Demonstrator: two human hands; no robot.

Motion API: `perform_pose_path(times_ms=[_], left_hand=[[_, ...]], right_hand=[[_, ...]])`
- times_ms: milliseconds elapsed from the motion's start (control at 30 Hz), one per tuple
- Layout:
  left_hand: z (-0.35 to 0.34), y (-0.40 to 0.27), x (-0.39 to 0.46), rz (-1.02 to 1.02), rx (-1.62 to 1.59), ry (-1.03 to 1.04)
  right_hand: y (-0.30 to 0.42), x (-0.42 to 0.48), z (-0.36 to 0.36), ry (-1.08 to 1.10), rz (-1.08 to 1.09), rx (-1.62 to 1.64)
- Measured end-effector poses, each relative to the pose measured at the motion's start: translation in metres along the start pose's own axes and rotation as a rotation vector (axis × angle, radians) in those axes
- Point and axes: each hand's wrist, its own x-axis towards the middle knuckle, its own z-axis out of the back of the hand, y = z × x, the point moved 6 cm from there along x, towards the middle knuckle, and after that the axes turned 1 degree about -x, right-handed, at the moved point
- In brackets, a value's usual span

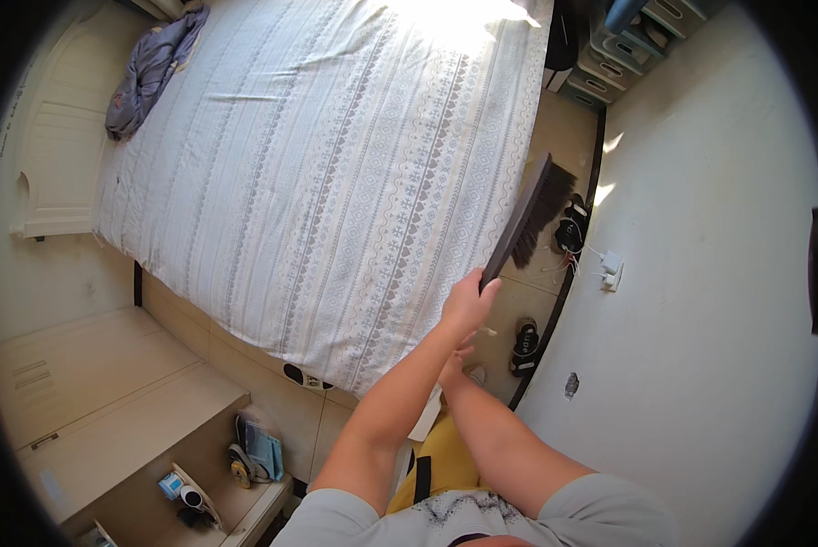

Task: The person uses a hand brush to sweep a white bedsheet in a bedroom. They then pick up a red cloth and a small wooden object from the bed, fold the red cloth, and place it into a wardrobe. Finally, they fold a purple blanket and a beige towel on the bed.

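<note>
A dark bed brush [518,219] with long black bristles is held by the end of its handle in my left hand [470,301]. It points up and away, over the right edge of the bed, bristles facing the wall. Under the brush lies a patterned white-and-grey bedsheet [327,191] covering the bed. My right hand [455,362] is just below my left wrist, partly hidden by the left forearm. Its visible fingers are apart, and I see nothing in them. Between my forearms shows a white flat thing [426,416] that I cannot identify.
Black shoes [525,347] and a black item with cables [571,225] lie on the floor along the wall. Chargers fill a wall socket [611,271]. A slipper [306,376] pokes out at the bed's foot. Left are a wooden cabinet [128,383] and a bundled purple cloth [152,75].
</note>
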Motion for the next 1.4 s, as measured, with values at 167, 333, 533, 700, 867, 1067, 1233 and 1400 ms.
perform_pose_path(times_ms=[167,333,533,700,867,1067,1233,1400], left_hand=[[0.108,0.07,-0.029,-0.048,-0.177,-0.463],[0.307,0.22,-0.016,0.254,-0.126,-1.161],[0.363,0.179,0.151,0.539,0.015,-1.211],[0.159,-0.007,0.292,0.184,0.076,-0.334],[0.089,-0.122,0.297,-0.248,0.154,0.261],[0.331,0.04,0.335,0.056,-0.227,-0.858],[0.427,0.119,0.344,0.698,-0.048,-1.338],[0.194,-0.073,0.477,0.178,-0.071,-0.41]], right_hand=[[0.032,-0.058,0.088,0.537,-0.319,0.261],[0.03,0.02,0.139,0.45,-0.011,0.14],[0.17,0.198,0.379,-0.357,0.528,0.465],[0.25,0.222,0.398,-0.231,0.078,-0.028],[0.16,0.321,0.359,-0.542,0.013,0.221],[0.259,0.337,0.479,-0.395,-0.029,0.229],[0.269,0.371,0.48,-0.152,-0.124,0.243],[0.27,0.378,0.482,-0.012,-0.107,0.139]])
